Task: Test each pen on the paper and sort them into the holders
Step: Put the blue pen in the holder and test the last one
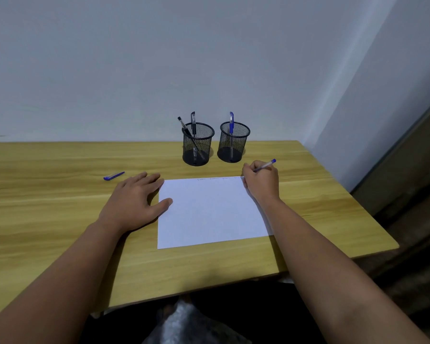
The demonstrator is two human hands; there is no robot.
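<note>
The right hand (261, 181), right of centre in the frame, has its fingers (248, 170) curled tight round a pen with a blue end cap (265, 166); the tip meets the upper right corner of the white paper (209, 212), and the barrel slants up toward the right. The left hand (134, 199) lies flat on the table (47, 207) at centre left, fingers straight and slightly spread, holding nothing; its thumb rests on the paper's left edge.

Along the paper's top edge runs a line of faint scribbles, too small and pale to read. No brand or label can be made out on any pen.

Above the paper, near the table's far edge, stand two black mesh holders side by side. The left holder (197, 145) has two black pens (193, 122), one upright and one leaning left. The right holder (233, 142) has one blue pen (231, 124), upright. A blue pen cap (113, 175) lies on the table at centre left, apart from the left hand.
</note>
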